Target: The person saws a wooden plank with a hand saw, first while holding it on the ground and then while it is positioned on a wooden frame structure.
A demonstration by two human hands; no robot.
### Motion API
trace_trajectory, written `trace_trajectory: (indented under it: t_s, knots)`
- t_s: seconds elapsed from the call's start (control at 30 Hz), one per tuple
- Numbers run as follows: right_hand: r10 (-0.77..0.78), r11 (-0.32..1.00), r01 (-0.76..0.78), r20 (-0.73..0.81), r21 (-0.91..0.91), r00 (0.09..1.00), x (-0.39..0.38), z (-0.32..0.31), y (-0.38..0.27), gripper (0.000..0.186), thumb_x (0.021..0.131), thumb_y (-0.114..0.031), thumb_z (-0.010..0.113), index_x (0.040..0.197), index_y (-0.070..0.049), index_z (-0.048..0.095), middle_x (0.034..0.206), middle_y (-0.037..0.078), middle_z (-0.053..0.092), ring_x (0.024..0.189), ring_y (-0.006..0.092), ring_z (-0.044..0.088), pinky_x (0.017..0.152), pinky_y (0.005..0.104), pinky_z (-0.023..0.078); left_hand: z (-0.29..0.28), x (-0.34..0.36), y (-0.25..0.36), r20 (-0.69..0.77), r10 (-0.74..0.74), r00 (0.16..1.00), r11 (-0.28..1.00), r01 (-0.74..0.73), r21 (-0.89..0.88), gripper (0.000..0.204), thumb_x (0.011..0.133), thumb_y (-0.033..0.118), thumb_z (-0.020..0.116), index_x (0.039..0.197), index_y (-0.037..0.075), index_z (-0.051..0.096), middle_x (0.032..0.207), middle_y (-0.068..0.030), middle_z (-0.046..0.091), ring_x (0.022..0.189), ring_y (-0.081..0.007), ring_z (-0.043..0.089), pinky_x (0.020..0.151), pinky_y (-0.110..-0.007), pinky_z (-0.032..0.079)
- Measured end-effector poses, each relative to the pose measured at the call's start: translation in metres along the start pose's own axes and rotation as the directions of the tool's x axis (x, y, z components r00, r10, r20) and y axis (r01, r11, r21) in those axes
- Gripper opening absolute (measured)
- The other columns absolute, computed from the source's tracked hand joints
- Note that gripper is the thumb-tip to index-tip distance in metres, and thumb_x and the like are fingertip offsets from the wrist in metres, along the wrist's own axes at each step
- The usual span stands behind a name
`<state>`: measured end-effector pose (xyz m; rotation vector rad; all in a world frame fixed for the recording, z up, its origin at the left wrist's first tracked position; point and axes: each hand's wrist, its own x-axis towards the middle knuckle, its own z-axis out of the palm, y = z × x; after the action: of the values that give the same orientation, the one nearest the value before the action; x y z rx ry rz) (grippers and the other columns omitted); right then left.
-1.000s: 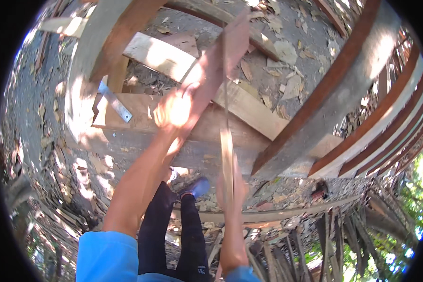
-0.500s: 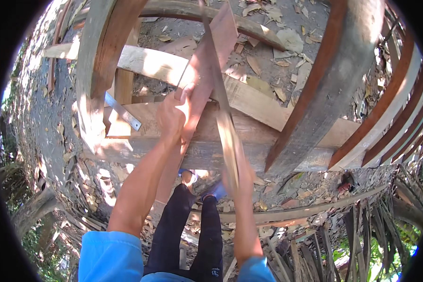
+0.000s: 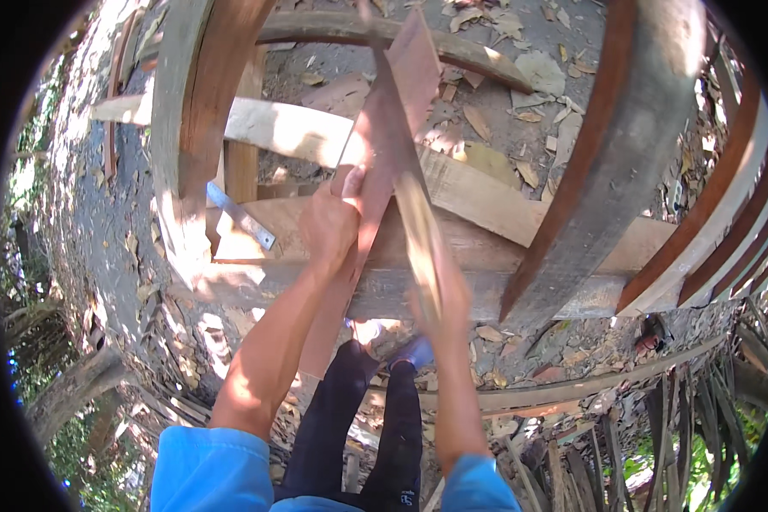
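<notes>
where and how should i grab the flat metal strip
Probably pinch the flat metal strip by its long edges at the lower-right end, coming from the right: it slants, and its other end sits close by the wooden post.

We've got the reddish-brown board (image 3: 374,183), long, flat and narrow, slanting up to our right with a sunlit patch along it. Across it lies our long-bladed tool (image 3: 416,205), blurred, dark blade pointing away, pale handle nearest us; contact we can't tell.
</notes>
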<state>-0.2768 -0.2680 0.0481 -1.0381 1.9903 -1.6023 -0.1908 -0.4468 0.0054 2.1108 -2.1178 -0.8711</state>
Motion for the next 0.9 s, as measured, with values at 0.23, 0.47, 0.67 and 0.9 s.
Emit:
trace_trajectory:
  t_s: [0.23,0.47,0.67,0.9]
  knots:
    - [0.071,0.988,-0.07,0.003,-0.135,0.997,-0.047,-0.003,0.01,0.062,0.093,-0.006,0.066,0.153,0.0,0.05,0.147,0.026,0.06,0.134,0.0461,0.059,0.111,0.0468,0.049,0.001,0.003,-0.002,0.023,0.049,0.999,0.996,-0.047,-0.078,0.08,0.098,0.072,0.051,0.104,-0.003,0.077,0.098,-0.0282,0.075,0.1,-0.0487,0.07,0.089,-0.054,0.052]
    - [-0.099,0.982,0.085,-0.073,-0.17,0.992,-0.006,0.002,0.011,0.072,0.085,-0.004,0.066,0.155,-0.009,0.051,0.129,0.024,0.07,0.11,0.0442,0.07,0.089,0.0446,0.057,0.0,-0.001,0.001,-0.006,0.021,1.0,1.0,-0.021,0.001,0.081,0.1,0.072,0.049,0.099,-0.004,0.077,0.092,-0.0296,0.074,0.095,-0.0489,0.07,0.085,-0.054,0.052]
    - [-0.166,0.981,0.159,-0.053,-0.109,0.985,0.044,0.028,0.034,0.066,0.083,0.004,0.07,0.148,0.003,0.056,0.125,0.028,0.071,0.104,0.0432,0.073,0.092,0.0423,0.058,-0.005,-0.001,0.006,0.026,0.046,0.999,0.997,-0.045,-0.055,0.081,0.102,0.069,0.047,0.095,-0.006,0.076,0.093,-0.0323,0.073,0.096,-0.0492,0.07,0.087,-0.053,0.051]
    - [-0.115,0.979,0.113,-0.001,-0.172,0.993,-0.038,-0.005,0.024,0.073,0.078,-0.001,0.08,0.148,0.003,0.058,0.087,0.019,0.069,0.077,0.0343,0.065,0.08,0.046,0.054,0.001,0.001,0.0,-0.02,0.045,0.999,0.999,-0.046,-0.026,0.073,0.102,0.069,0.046,0.096,0.005,0.08,0.086,-0.0187,0.076,0.095,-0.043,0.072,0.085,-0.051,0.052]
